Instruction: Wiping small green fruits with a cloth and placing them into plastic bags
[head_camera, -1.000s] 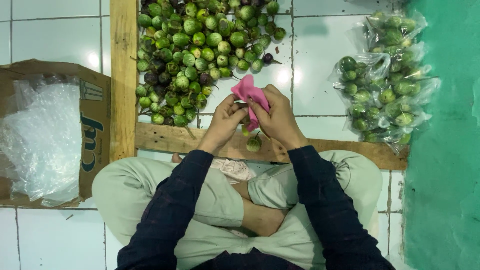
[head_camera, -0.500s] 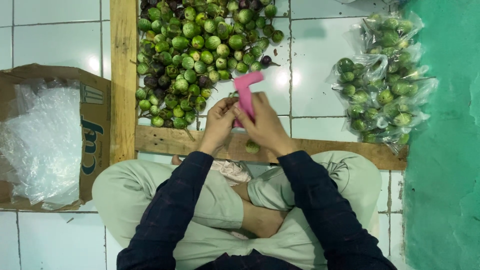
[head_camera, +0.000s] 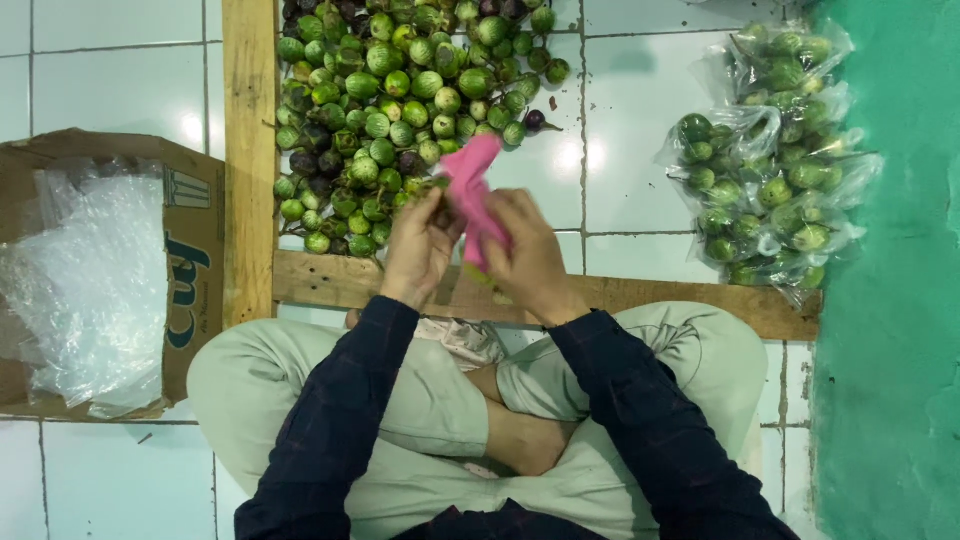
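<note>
I sit cross-legged on a white tiled floor. Both hands grip a pink plastic bag (head_camera: 470, 190) that stands upright between them. My left hand (head_camera: 418, 245) pinches its left side near the top. Lower down on the right side, my right hand (head_camera: 530, 255) is closed around the bag's body. Something yellowish-green shows at the bag's bottom edge. Just beyond my hands lies a heap of small round green eggplants (head_camera: 390, 110), a few of them dark purple.
A wooden frame (head_camera: 250, 160) borders the heap on the left and in front of my knees. Clear bags packed with green eggplants (head_camera: 770, 170) lie at the right, next to a green wall (head_camera: 890, 300). A cardboard box (head_camera: 195, 260) holding clear plastic bags (head_camera: 85, 290) stands at my left.
The pink bag was bunched low between my hands; now it is pulled up taller and narrower. My right hand has slid lower on it, and the loose eggplant seen below my hands is gone from view.
</note>
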